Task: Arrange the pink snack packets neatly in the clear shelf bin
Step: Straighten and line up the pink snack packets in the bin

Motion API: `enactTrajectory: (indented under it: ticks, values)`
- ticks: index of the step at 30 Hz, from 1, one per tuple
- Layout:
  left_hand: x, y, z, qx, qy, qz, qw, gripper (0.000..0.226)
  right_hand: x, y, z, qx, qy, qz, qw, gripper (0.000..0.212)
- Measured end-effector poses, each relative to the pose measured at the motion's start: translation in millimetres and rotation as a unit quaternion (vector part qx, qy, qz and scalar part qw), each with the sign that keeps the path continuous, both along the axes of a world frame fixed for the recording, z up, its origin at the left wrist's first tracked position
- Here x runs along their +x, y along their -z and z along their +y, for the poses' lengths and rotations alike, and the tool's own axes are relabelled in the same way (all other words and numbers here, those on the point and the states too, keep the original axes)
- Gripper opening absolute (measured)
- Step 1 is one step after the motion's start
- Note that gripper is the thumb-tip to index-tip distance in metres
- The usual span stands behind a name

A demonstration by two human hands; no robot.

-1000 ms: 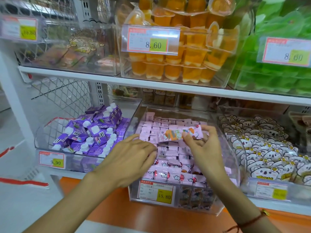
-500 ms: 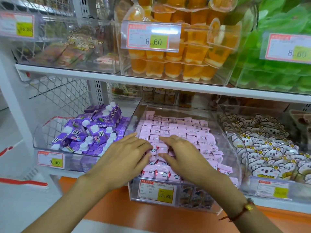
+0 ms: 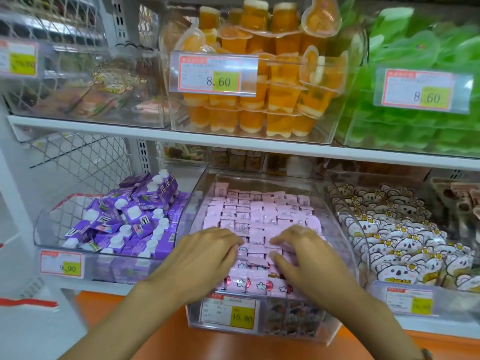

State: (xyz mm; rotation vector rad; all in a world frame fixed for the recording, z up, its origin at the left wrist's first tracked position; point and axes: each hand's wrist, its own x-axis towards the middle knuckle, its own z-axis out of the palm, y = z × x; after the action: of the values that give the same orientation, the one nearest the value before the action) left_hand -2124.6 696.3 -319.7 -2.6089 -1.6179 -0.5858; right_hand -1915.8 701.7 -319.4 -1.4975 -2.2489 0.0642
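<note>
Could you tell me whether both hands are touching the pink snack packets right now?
Touching. The head view shows the left hand and right hand resting fingers-down on the pink snack packets.

Bright, even store lighting, seemingly from overhead; shadows soft and faint. White glare streaks on the clear bin walls and on the upper price tag (image 3: 213, 73). Motion blur smears the fingertips of both hands and the far-left tag (image 3: 18, 61). Green packs (image 3: 415, 81) at upper right soft, washed out. Wide-angle bending bows the white shelf edge (image 3: 181, 136) and the frame corners.
</note>
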Motion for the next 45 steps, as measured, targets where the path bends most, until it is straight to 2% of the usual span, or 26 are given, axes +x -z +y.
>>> enactTrajectory:
  ticks: [3,9,14,18,27,31,35,38,42,43,45]
  values:
    - [-0.1,1.1,3.4,-0.014,-0.005,0.008,1.000,0.033,2.4,3.6,-3.3,-0.020,-0.005,-0.020,1.000,0.036]
    - [5.8,-16.3,20.8,-0.101,-0.013,-0.013,0.995,0.027,3.1,11.3,-4.7,0.016,-0.014,-0.019,1.000,0.034]
    - [20.2,-18.7,25.6,-0.107,0.017,-0.014,0.994,0.022,3.2,16.9,-3.5,0.043,-0.028,-0.001,0.999,0.033]
    - [19.8,-15.3,30.9,-0.114,0.005,-0.016,0.993,0.024,4.5,14.7,-2.0,0.034,-0.030,0.016,0.999,0.030]
    - [32.5,-4.0,24.7,0.034,-0.007,-0.031,0.999,0.013,0.6,8.6,0.5,0.014,0.010,0.037,0.999,0.027]
    - [32.5,1.5,19.8,0.062,-0.006,-0.094,0.994,0.012,-2.5,5.9,-1.7,0.010,0.013,0.023,1.000,0.023]
    - [32.5,-0.3,13.8,0.058,-0.016,-0.197,0.979,0.011,-5.6,4.8,-4.3,0.030,0.022,0.000,0.999,0.026]
    - [37.0,-9.0,9.0,0.095,-0.022,-0.304,0.948,0.014,-5.3,3.9,-6.5,0.032,0.024,0.001,0.999,0.028]
    - [37.5,-21.9,12.8,0.166,-0.044,-0.397,0.902,0.009,-5.5,4.5,-7.8,0.022,0.027,-0.006,0.999,0.030]
    - [37.5,-23.4,14.2,0.159,-0.049,-0.424,0.890,0.009,-5.8,3.6,-8.3,0.026,0.031,0.009,0.999,0.030]
    - [37.2,-23.7,17.3,0.123,-0.067,-0.488,0.862,0.010,-7.0,-1.1,-10.6,0.045,0.041,0.101,0.993,0.030]
